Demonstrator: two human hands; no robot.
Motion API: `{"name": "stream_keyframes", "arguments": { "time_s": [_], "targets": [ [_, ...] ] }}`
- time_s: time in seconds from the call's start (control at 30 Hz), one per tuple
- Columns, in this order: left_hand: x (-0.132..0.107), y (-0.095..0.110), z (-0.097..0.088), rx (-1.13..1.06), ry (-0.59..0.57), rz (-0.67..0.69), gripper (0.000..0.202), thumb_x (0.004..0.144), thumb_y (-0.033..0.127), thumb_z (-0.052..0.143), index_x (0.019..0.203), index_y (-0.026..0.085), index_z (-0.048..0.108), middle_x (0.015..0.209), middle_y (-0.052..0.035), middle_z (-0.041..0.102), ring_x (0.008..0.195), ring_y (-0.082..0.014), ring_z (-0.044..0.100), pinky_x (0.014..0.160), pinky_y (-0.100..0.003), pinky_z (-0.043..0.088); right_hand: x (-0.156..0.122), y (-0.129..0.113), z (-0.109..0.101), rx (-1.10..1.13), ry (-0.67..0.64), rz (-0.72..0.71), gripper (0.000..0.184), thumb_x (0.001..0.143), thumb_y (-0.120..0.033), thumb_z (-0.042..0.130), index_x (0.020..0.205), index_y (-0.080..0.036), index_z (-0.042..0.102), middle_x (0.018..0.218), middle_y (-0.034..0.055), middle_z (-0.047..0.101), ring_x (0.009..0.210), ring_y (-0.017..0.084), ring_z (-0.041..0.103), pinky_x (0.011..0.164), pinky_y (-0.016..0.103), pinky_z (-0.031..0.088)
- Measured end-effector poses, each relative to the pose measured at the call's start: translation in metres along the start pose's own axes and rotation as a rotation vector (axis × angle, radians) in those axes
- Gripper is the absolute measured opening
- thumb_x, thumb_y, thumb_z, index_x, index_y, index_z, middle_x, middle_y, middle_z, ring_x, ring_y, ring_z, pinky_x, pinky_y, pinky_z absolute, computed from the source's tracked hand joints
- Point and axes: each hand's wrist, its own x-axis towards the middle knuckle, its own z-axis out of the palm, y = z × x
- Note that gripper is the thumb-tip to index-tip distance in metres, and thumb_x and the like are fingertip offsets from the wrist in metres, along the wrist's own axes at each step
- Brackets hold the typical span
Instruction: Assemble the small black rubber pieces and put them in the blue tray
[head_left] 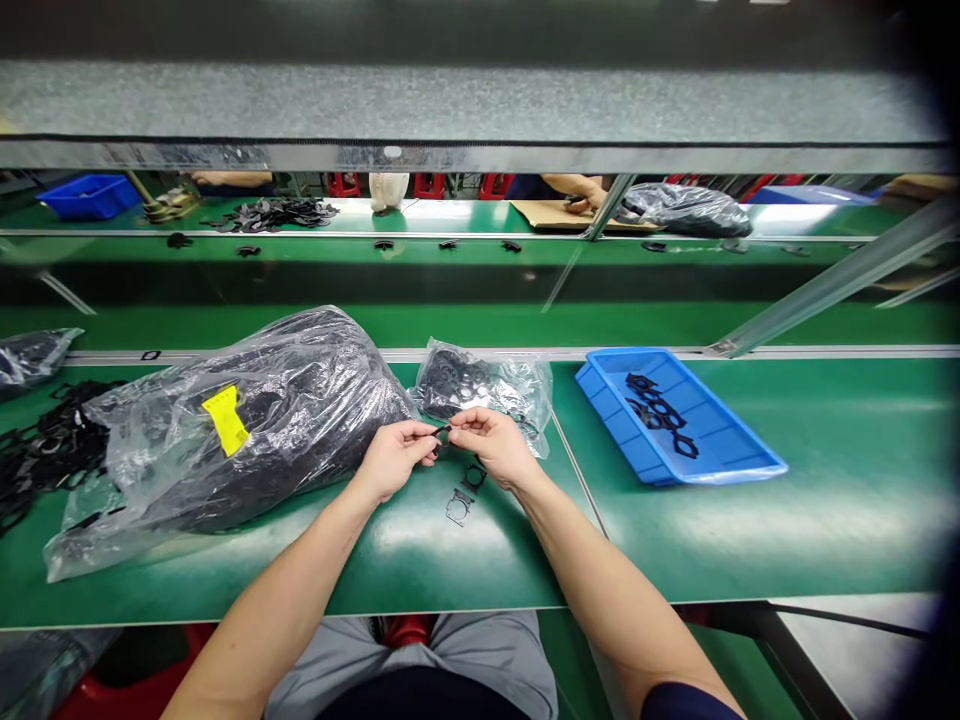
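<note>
Above the green table my left hand (397, 455) and my right hand (491, 445) meet, fingertips pinched on a small black part (442, 430). Its exact shape is mostly covered by my fingers. Just below them on the table lie a black ring-shaped frame (474, 477) and a thinner, paler ring-shaped frame (458, 508). Behind my hands rests a clear plastic bag (484, 380) holding black parts. Left of my left hand bulges a large clear bag (300, 400) full of dark parts, with a yellow label (226, 418) on it.
A blue tray (720, 430) with several black frames stands at the right. A pile of black parts (45, 440) lies far left. Across a conveyor (315, 325) with small black pieces, co-workers' hands (585, 190) show. A metal post (832, 285) slants at the right.
</note>
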Motion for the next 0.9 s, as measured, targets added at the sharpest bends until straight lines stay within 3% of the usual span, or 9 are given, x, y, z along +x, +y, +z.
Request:
{"name": "stream_keyframes", "arguments": {
  "time_s": [0.3, 0.63, 0.9],
  "targets": [
    [0.0014, -0.0011, -0.0017, 0.014, 0.032, 0.003, 0.028, 0.065, 0.028, 0.078, 0.087, 0.011, 0.072, 0.064, -0.0032, 0.067, 0.057, -0.0128, 0.06, 0.057, -0.026, 0.05, -0.0006, 0.003, 0.0021, 0.044, 0.008, 0.028, 0.032, 0.052, -0.032, 0.087, 0.072, -0.018, 0.068, 0.063, -0.0017, 0.066, 0.055, 0.012, 0.059, 0.056, 0.027, 0.051],
    [-0.001, 0.0009, 0.0002, -0.055, 0.002, -0.019, 0.025, 0.066, 0.029, 0.077, 0.084, 0.012, 0.072, 0.069, -0.0042, 0.068, 0.059, -0.012, 0.059, 0.057, -0.025, 0.049, -0.001, -0.0012, 0.0023, 0.241, -0.053, 0.187, 0.035, 0.048, -0.025, 0.089, 0.07, -0.017, 0.063, 0.06, -0.0031, 0.065, 0.051, 0.009, 0.058, 0.05, 0.022, 0.049],
    [-0.0004, 0.0022, 0.0005, 0.005, 0.041, 0.028, 0.027, 0.065, 0.028, 0.078, 0.086, 0.012, 0.072, 0.069, -0.004, 0.069, 0.058, -0.0129, 0.06, 0.058, -0.027, 0.05, -0.0002, 0.0023, 0.0037, 0.236, 0.01, 0.2, 0.037, 0.048, -0.025, 0.089, 0.071, -0.018, 0.061, 0.062, -0.0026, 0.066, 0.05, 0.008, 0.057, 0.047, 0.02, 0.045]
  ]
}}
